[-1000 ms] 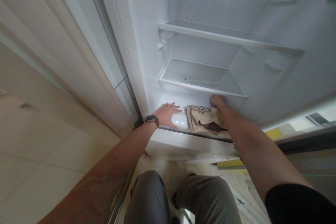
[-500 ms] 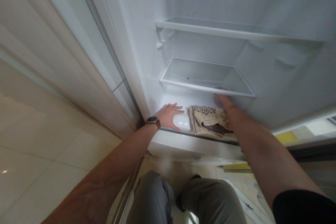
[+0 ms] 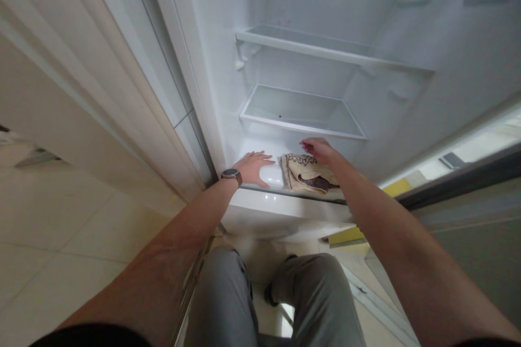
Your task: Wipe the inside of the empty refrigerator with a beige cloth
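My left hand [image 3: 251, 167], with a watch [image 3: 230, 173] on its wrist, lies spread on the white floor [image 3: 272, 174] of a fridge compartment, near the left wall. To its right sits a folded beige cloth [image 3: 301, 173] with a dark brown pattern, its fold showing a darker inside. Just above and behind this cloth hovers my right hand [image 3: 319, 149], its fingers curled closed. A small dark patch shows at those fingers; what it is I cannot make out.
Above the hands are a lower glass shelf [image 3: 301, 110] with a white frame and an upper shelf [image 3: 325, 49]. A yellow object [image 3: 345, 236] lies low on the right. My knees [image 3: 222, 293] are below the fridge's front edge [image 3: 285, 207].
My right hand has come out from beneath the lower shelf toward the front, and its fingers are now curled. The left hand stays flat in place. The camera view has shifted slightly.
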Available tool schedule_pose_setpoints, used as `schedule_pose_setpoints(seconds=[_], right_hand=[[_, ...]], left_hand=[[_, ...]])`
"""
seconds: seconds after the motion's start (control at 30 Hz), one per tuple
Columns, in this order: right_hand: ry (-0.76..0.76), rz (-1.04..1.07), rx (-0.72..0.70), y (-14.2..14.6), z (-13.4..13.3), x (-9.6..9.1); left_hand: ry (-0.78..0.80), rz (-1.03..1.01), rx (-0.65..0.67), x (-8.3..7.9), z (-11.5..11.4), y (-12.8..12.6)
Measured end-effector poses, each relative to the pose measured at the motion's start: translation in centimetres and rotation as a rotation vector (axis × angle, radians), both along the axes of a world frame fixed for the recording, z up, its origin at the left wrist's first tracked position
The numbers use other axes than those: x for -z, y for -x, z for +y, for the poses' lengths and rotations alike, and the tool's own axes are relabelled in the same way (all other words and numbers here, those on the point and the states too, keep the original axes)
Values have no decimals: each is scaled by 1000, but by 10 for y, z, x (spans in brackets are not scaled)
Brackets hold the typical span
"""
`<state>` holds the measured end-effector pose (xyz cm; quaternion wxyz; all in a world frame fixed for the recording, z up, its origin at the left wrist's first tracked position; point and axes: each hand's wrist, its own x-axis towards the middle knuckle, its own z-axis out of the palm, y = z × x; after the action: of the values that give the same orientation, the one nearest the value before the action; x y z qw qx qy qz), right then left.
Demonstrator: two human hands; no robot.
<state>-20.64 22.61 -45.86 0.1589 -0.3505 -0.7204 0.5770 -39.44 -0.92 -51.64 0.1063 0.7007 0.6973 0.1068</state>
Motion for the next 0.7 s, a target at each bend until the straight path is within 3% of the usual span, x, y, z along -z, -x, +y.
schedule_pose_setpoints(seconds=[0.2,0.43,0.57,0.7], right_hand=[[184,-42,-359,-21,-92,-25],[174,-129,-960,-49,-153,-83],[5,-161,-1029,-57,-166,-100],[-341,-212,-865,-53,-143,-92]], left_hand=[[0,5,13,-5,0,-2],[-17,0,6,-4,1,-2],[-23,8,11,0,2,-1],[-18,4,11,-1,2,0]])
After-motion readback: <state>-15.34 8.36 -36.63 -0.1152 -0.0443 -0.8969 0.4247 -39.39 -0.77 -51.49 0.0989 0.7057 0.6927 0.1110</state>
